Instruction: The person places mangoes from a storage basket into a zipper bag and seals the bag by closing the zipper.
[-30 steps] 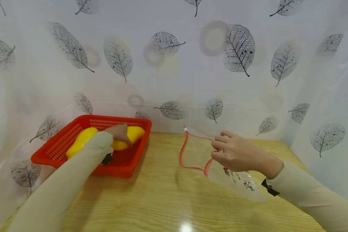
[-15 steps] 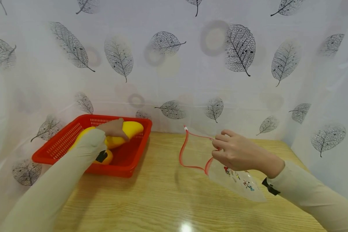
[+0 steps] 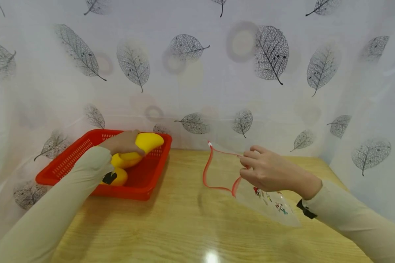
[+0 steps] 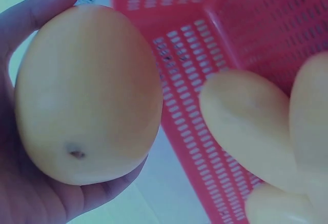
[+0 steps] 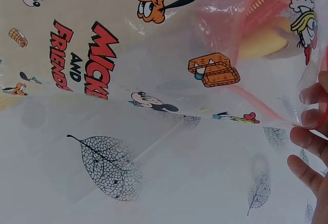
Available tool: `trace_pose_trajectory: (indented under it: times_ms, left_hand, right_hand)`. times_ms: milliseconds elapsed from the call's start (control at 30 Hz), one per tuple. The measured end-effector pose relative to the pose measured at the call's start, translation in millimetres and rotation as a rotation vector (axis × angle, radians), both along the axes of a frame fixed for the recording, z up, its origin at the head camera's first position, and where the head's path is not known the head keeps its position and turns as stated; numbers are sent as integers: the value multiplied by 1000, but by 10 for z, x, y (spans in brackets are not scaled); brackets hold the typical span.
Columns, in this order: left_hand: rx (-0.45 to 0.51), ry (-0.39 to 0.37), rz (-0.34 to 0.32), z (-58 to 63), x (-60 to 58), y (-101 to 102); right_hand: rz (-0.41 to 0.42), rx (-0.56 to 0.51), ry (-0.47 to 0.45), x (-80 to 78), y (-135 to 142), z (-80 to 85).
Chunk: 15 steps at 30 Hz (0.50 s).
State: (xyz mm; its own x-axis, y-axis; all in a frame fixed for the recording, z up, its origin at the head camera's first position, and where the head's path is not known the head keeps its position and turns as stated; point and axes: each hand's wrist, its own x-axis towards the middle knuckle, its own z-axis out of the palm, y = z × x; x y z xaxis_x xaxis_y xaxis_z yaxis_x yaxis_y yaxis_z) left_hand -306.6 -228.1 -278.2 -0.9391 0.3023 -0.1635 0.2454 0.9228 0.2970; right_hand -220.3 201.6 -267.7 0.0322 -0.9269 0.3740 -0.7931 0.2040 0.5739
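Observation:
My left hand [image 3: 126, 141] grips a smooth yellow mango [image 3: 149, 141], raised to about the rim at the back of the red basket [image 3: 145, 191]. In the left wrist view, thumb and fingers curl round the sides of this mango [image 4: 92, 90]; its dark stem spot faces the camera. Other mangoes [image 3: 126, 159] lie in the basket below. On the right side, my right hand [image 3: 273, 170] pinches the red-edged mouth of a clear zip bag [image 3: 266, 208]. The bag's mouth gapes leftward. Cartoon prints cover the bag [image 5: 169, 44] in the right wrist view.
Both things are over a light wood table [image 3: 171, 223], the basket standing on it at the left. A white curtain [image 3: 197, 91] with a leaf pattern hangs behind the table and along its sides.
My left hand has lifted the mango upward from inside the basket, and an orange-yellow mango near the front has come into sight. My right hand and the bag have stayed in place.

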Motion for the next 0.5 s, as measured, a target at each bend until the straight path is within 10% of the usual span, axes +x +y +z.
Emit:
trace_pose_trajectory:
  times_ms: [500]
  left_hand:
    - [62, 137, -121, 66, 199, 338]
  right_hand:
    - [14, 6, 16, -6, -7, 14]
